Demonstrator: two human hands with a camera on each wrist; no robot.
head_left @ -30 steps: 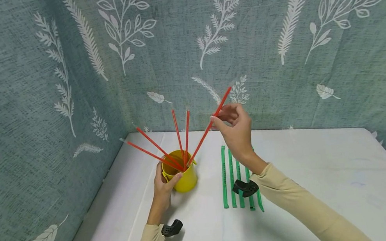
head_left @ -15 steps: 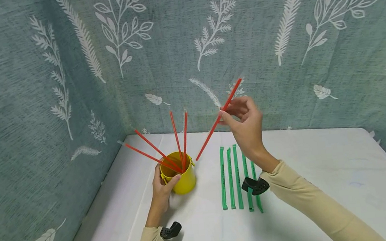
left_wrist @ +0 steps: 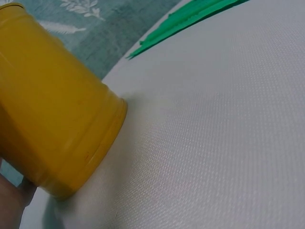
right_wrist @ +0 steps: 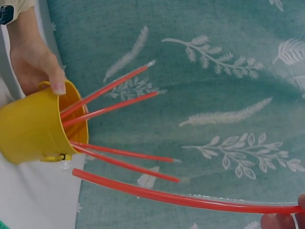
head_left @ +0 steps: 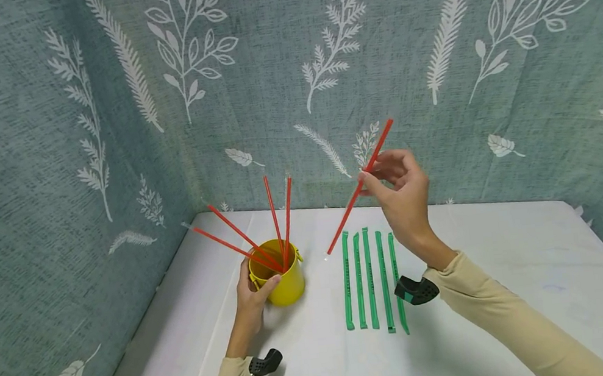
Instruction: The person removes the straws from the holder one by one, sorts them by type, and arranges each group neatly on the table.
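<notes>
My left hand (head_left: 252, 300) grips the side of a small yellow bucket (head_left: 288, 287), thumb over its rim, as the right wrist view also shows. Several red straws (right_wrist: 119, 106) in clear wrappers lean out of the bucket, fanned left and upward. Between thumb and fingers, my right hand (head_left: 404, 198) pinches another red straw (right_wrist: 190, 197) by its upper half. That straw slants in the air, its lower end right of the bucket and apart from it. In the left wrist view the bucket (left_wrist: 57, 100) stands on the white table, with only a bit of the left hand showing.
Several green-wrapped straws (head_left: 370, 279) lie side by side on the white table (head_left: 489, 297), below and left of the right forearm. A patterned green cloth (head_left: 268, 81) hangs behind the table and along its left side. Both wrists wear black camera mounts (head_left: 416, 290).
My right hand has drawn the red straw out of the bucket and carried it up and to the right. The left hand has kept its hold on the bucket.
</notes>
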